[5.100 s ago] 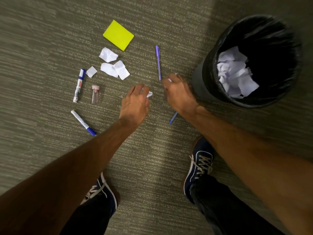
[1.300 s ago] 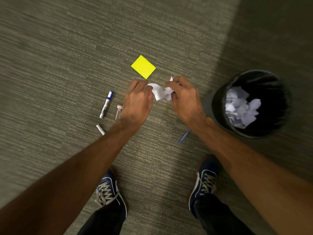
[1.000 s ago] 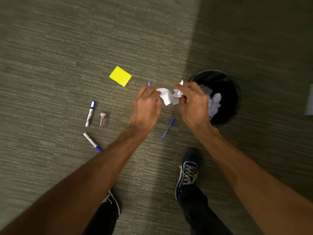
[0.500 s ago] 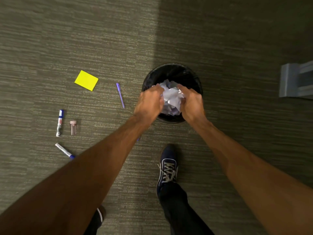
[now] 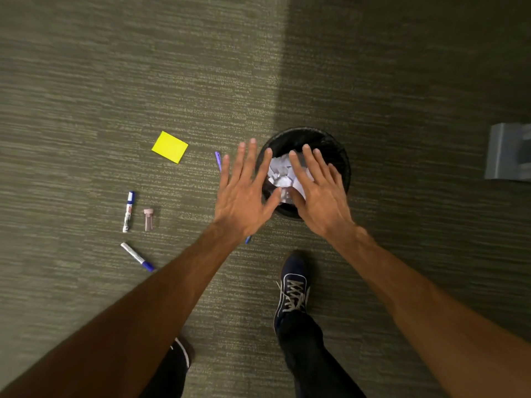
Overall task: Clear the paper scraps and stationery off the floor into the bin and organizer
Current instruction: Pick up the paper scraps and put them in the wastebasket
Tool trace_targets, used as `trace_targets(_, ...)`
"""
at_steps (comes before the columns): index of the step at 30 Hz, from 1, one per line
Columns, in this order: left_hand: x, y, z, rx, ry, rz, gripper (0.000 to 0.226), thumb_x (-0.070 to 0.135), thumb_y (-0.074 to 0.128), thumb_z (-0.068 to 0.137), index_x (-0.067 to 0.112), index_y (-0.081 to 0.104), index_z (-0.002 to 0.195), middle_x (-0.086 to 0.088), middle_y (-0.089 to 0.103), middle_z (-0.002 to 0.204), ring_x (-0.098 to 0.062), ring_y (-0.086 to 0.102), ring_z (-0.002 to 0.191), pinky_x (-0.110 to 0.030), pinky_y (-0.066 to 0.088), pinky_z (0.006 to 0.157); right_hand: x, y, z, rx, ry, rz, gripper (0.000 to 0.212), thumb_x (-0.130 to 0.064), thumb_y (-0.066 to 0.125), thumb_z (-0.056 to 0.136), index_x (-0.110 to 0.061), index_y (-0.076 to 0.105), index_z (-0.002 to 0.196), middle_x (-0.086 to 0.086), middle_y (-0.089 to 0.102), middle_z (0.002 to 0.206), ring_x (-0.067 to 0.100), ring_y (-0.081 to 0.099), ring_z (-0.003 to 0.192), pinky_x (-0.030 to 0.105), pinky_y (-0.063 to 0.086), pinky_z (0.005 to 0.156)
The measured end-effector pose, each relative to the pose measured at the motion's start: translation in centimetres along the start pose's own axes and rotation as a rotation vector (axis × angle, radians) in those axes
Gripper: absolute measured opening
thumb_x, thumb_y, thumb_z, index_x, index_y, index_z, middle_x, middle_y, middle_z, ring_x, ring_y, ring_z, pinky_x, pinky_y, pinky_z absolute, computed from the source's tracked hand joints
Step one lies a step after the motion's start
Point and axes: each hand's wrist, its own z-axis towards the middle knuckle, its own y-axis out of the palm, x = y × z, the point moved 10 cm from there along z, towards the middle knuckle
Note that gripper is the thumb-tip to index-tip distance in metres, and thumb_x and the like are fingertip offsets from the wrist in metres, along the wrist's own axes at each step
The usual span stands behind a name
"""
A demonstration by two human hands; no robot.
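At the left of the frame, a white marker with a blue cap (image 5: 128, 211) is seen lying on the grey-green ribbed carpet (image 5: 86, 81), with a small clear vial with a pink cap (image 5: 148, 220) just beside it to the right. Below these, a second white marker with a blue tip (image 5: 137, 256) lies at a slant, its lower end hidden by the left forearm. Higher up, a bright yellow square pad of sticky notes (image 5: 170, 147) is found flat on the carpet. To its right, a purple pen (image 5: 218, 160) is partly covered by the left hand (image 5: 244, 193), whose fingers are spread wide and hold nothing. The blue end of another pen (image 5: 248, 239) shows just below that wrist. At the centre, a round black bin lined with a black bag (image 5: 339, 156) is seen, with crumpled white paper scraps (image 5: 280, 175) lying inside it. The right hand (image 5: 319, 193) is held over the bin, fingers fanned out and empty. Below, a dark blue laced shoe (image 5: 291, 291) is planted on the carpet. At the right edge, part of a grey plastic organizer (image 5: 508, 152) is visible, well apart from the bin.
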Motion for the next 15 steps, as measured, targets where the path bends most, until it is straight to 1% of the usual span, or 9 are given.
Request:
trace_targets(3, -2.5, -1.2, -2.1, -0.006, -0.058, -0.005, 0.078, 0.06, 0.031, 0.096, 0.019, 0.01, 0.159, -0.016, 0.002, 0.166, -0.031, 0.0, 0.153, -0.056, 0.01, 0.122, -3.4, -1.0, -0.2, 0.003, -0.045, 0.029, 0.064, -0.037, 0.044, 0.104, -0.025, 0.014, 0.16, 0.006, 0.006, 0.169, 0.026, 0.005, 0.156, 0.05, 0.017, 0.124)
trace_targets(8, -7.2, -2.8, -6.4, 0.014, -0.142, -0.027, 0.079, 0.058, 0.035, 0.096, 0.02, 0.007, 0.159, -0.015, 0.0, 0.166, -0.03, -0.001, 0.154, -0.055, 0.01, 0.122, -9.0, -1.1, -0.6, 0.001, -0.104, 0.076, 0.065, -0.03, 0.049, 0.102, -0.02, 0.019, 0.159, 0.009, 0.01, 0.168, 0.028, 0.01, 0.155, 0.051, 0.026, 0.12)
trace_targets(10, -9.4, -2.8, -8.3, 0.006, -0.171, -0.032, 0.079, 0.058, 0.037, 0.096, 0.019, 0.008, 0.159, -0.015, -0.001, 0.166, -0.03, 0.0, 0.154, -0.055, 0.011, 0.122, -11.2, -0.5, -0.8, -0.008, -0.118, 0.073, 0.064, -0.029, 0.05, 0.102, -0.018, 0.022, 0.158, 0.012, 0.014, 0.167, 0.03, 0.015, 0.154, 0.05, 0.029, 0.118)
trace_targets(14, -13.7, -1.6, -11.8, -0.033, -0.219, -0.045, 0.079, 0.057, 0.039, 0.095, 0.019, 0.01, 0.159, -0.015, 0.001, 0.166, -0.031, 0.002, 0.153, -0.055, 0.014, 0.121, -14.8, 1.4, -0.8, 0.005, -0.109, 0.102, 0.058, -0.026, 0.053, 0.1, -0.012, 0.036, 0.153, 0.019, 0.034, 0.159, 0.036, 0.038, 0.144, 0.05, 0.036, 0.112)
trace_targets(15, -14.6, -1.1, -12.5, -0.039, -0.222, -0.048, 0.079, 0.057, 0.039, 0.095, 0.02, 0.009, 0.159, -0.014, 0.001, 0.166, -0.031, 0.002, 0.153, -0.055, 0.014, 0.121, -15.4, 2.3, -0.7, -0.006, -0.091, 0.111, 0.057, -0.026, 0.053, 0.1, -0.011, 0.037, 0.153, 0.019, 0.038, 0.156, 0.037, 0.041, 0.141, 0.051, 0.038, 0.11)
